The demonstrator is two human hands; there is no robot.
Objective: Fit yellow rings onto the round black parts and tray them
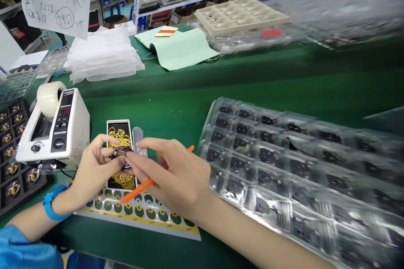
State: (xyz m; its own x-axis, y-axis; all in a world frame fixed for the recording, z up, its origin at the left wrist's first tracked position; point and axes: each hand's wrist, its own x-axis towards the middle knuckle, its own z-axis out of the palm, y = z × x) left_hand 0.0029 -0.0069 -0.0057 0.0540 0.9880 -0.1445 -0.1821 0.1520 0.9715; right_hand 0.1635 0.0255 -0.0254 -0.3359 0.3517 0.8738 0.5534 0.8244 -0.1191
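Note:
My left hand point(100, 160) pinches a small round dark part with a shiny rim point(122, 152) between thumb and fingers. My right hand point(176, 172) has its thumb and index fingertips at the same part's right edge. An orange pointed stick point(135, 191) is tucked in the right hand's grip, its tip slanting down to the left. Beneath the hands is a white-edged box point(107, 125) of yellow ring-shaped pieces point(123, 135). A clear rounded plastic piece point(137, 133) lies beside it. A sheet of round stickers point(139, 210), partly covered, lies nearer to me.
A white tape dispenser point(82, 111) stands left, by a black tray point(19, 195) of round parts. Clear blister trays point(217, 111) with dark parts spread across the right. Behind are white sheets point(104, 56), green paper point(183, 52), and a cream tray point(240, 12). A handwritten note point(57, 0) hangs upper left.

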